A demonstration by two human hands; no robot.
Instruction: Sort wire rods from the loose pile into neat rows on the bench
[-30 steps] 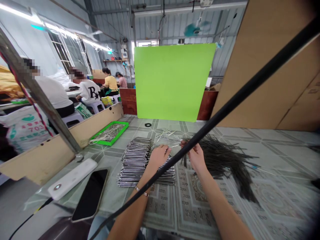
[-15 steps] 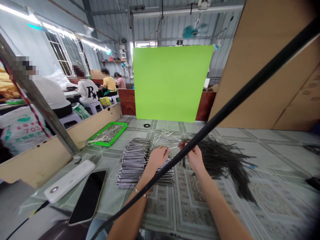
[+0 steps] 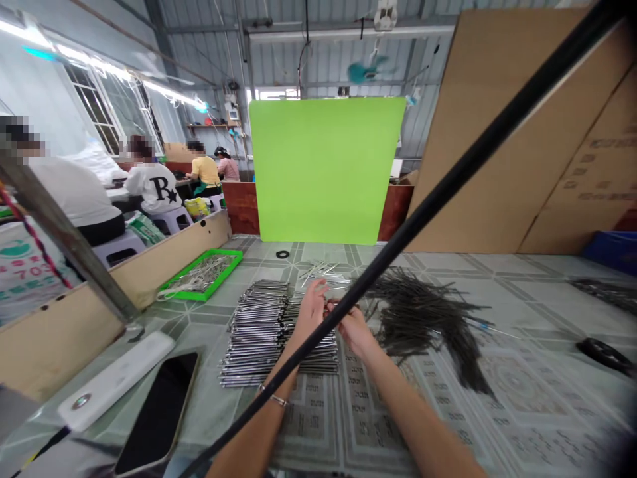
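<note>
My left hand point(image 3: 312, 307) is above the right-hand stack of thin metal rods point(image 3: 318, 357), its fingers curled and thumb side toward my right hand. Close against it, my right hand point(image 3: 354, 329) has its fingertips pinched together. A black bar point(image 3: 428, 219) crosses in front and partly covers the fingers, so what lies between the fingertips is hidden. A second stack of metal rods point(image 3: 253, 332) lies left of my left hand. To the right of my hands is a loose heap of thin dark tubes point(image 3: 418, 309). Several loose silver rods point(image 3: 323, 271) lie behind my hands.
A green tray point(image 3: 213, 291) of small metal pieces stands at the left. Nearer are a white device point(image 3: 119, 378) and a phone point(image 3: 159, 405). A black ring point(image 3: 283, 254) lies before a green board point(image 3: 328, 172). Cardboard point(image 3: 478, 146) walls the right. People sit at the left.
My hands have come together; the thin silver rod seen stretched between them no longer shows. My right hand has moved left and nearer. The whole view has shifted slightly.
</note>
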